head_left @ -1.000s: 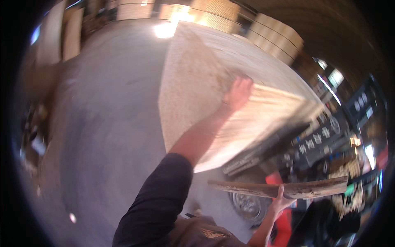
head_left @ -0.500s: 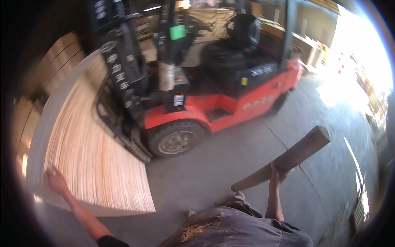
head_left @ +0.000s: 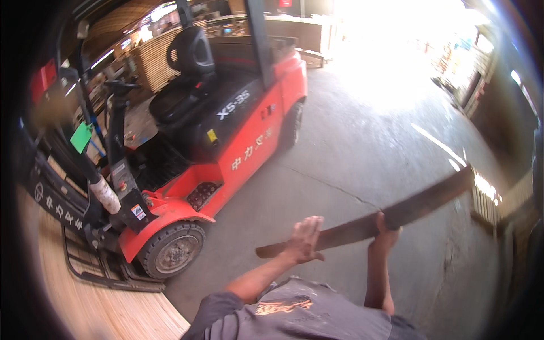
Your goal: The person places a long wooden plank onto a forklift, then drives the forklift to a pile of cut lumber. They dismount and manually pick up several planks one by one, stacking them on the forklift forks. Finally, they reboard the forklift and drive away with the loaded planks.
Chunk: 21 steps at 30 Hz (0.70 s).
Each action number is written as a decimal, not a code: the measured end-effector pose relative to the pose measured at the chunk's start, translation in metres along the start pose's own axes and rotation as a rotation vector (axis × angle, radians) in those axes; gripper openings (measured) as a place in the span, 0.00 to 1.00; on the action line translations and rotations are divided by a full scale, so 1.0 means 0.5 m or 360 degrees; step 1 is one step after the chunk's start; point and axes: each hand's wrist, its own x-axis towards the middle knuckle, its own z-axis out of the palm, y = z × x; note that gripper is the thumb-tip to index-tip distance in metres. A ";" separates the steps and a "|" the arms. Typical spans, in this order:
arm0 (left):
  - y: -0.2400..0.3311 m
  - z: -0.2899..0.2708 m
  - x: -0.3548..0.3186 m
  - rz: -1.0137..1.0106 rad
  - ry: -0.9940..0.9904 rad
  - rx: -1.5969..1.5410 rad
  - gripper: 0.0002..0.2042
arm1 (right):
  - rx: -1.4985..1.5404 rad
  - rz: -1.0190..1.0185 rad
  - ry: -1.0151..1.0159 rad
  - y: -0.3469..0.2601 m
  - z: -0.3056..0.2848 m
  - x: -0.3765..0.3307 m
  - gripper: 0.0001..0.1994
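A long, dark wooden beam (head_left: 428, 199) stretches across in front of me, its right end higher in the picture than its left. My right hand (head_left: 387, 229) is closed around the beam near its middle. Close to the left end, my left hand (head_left: 305, 241) is open with its fingers stretched out, overlapping the wood. Whether that palm touches the beam, I cannot tell. The red and black forklift (head_left: 243, 158) stands to the left, its forks against a stack of thin wooden sheets (head_left: 96, 289) at the lower left.
Concrete floor (head_left: 334, 161) with a crack runs between the forklift and the beam. Stacked boards (head_left: 161, 56) stand behind the forklift. At the right edge there are more slatted wooden pieces (head_left: 484, 207). Strong daylight washes out the far right opening.
My view has swung to the right, shifting the forklift and sheet stack leftward. My left hand has left the sheet stack and come over to the beam. My right hand still grips the beam.
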 end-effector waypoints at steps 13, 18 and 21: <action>-0.522 0.062 0.625 0.0867 -0.0458 -0.0363 0.30 | -0.3393 -0.0817 -0.0650 -0.035 0.312 0.167 0.51; -0.575 -0.064 0.963 0.1438 -0.0468 0.0028 0.40 | -0.2526 -0.0711 -0.0482 0.091 0.647 0.341 0.45; -0.624 -0.148 1.117 0.1456 -0.0166 0.0345 0.46 | -0.1944 -0.0504 -0.0420 0.249 0.709 0.451 0.41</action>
